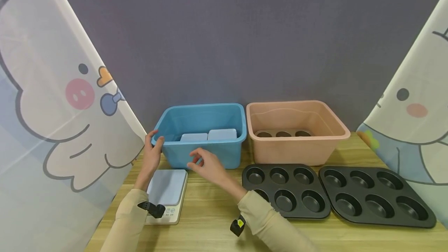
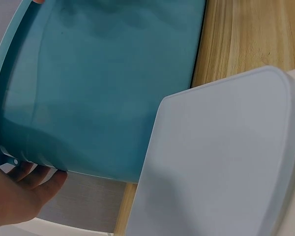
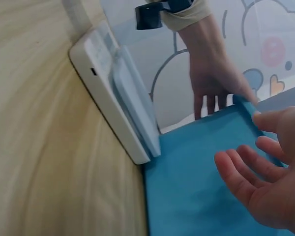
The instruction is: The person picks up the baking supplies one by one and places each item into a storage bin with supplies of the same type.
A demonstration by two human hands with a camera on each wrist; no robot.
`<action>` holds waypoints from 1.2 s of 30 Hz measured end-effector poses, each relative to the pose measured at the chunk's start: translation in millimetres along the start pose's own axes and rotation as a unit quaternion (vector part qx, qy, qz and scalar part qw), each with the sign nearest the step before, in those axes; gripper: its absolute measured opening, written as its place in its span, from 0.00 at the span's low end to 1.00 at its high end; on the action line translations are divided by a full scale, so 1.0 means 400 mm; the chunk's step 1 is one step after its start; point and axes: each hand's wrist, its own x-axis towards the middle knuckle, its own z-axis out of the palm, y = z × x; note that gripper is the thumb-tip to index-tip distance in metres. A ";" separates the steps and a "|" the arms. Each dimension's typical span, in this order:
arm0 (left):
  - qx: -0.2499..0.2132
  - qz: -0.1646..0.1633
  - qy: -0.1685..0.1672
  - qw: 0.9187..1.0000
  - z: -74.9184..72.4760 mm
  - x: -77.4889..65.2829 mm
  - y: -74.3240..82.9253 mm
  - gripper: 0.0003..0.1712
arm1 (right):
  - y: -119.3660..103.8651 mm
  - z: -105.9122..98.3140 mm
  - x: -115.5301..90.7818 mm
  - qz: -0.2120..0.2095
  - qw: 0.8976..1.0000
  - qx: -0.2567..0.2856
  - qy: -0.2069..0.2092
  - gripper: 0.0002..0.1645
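Note:
My left hand (image 1: 152, 156) grips the rim of a blue plastic bin (image 1: 201, 153) at its front left corner, thumb over the edge and fingers along the outer side. In the left wrist view, those fingers (image 2: 51, 187) lie against the end wall. My right hand (image 1: 210, 166) hovers before the bin's front wall with fingers loosely bent and nothing between them; the right wrist view shows its palm (image 3: 275, 191) turned toward the blue wall. Two pale lidded-looking boxes (image 1: 222, 134) show inside the bin. Below my left hand sits a white kitchen scale (image 1: 168, 193) with a grey-blue top.
Right of the blue bin stands a pink bin (image 1: 287, 151) with a brown muffin pan (image 1: 283, 132) inside. Two black muffin pans (image 1: 295, 182) lie in front on the wooden table (image 1: 206, 221). A grey backdrop (image 1: 217, 38) and printed side curtains enclose the table.

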 end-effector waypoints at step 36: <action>-0.006 -0.013 -0.015 1.000 0.002 -0.048 0.092 0.34 | 0.106 0.209 -0.005 0.124 0.987 -0.095 -0.021 0.50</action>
